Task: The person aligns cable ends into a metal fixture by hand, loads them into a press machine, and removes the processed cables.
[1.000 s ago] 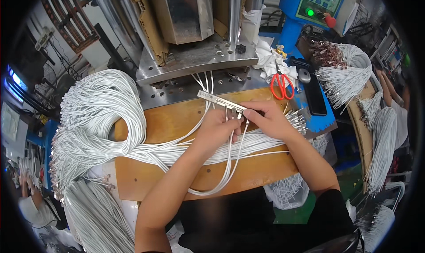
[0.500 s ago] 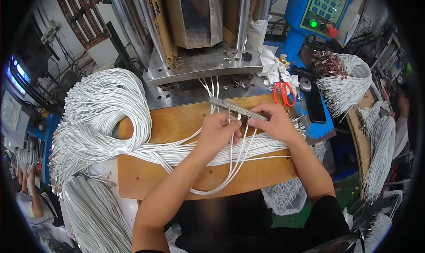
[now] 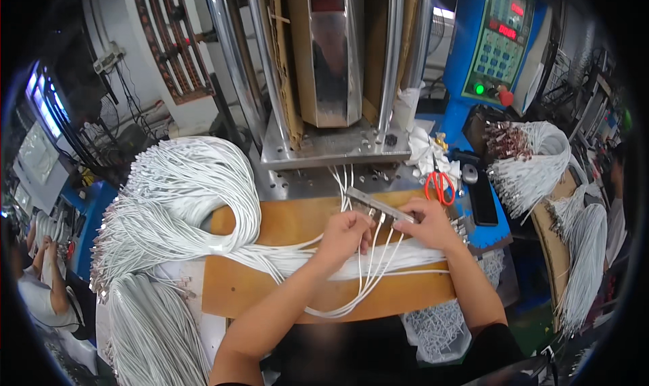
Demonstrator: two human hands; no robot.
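Note:
A narrow grey metal bar fixture (image 3: pixel 365 200) lies slantwise above the bench, with white cables (image 3: pixel 391 247) seated by their connector ends along its near side. My right hand (image 3: pixel 433 225) grips the bar's right end between thumb and fingers. Just below the bar's left half, my left hand (image 3: pixel 343 237) has its fingers curled together beside one of these cables. Whether those fingers pinch the cable is hidden. The loose cables loop down toward the bench's front edge. Under both hands runs a thick bundle of white cables (image 3: pixel 291 259).
A press (image 3: pixel 331 146) with steel columns stands behind the wooden board (image 3: pixel 270 298). Coiled white cables (image 3: pixel 196 176) pile up at left. Red-handled scissors (image 3: pixel 439 186) and a black phone (image 3: pixel 484 203) lie at right, below a blue control box (image 3: pixel 497 48). A bag of small white parts (image 3: pixel 438 325) hangs below.
The view has tilted upward, so the scene sits lower in the picture. My left fingers have shifted down from the connectors, which now show more fully. My right hand keeps its hold on the bar.

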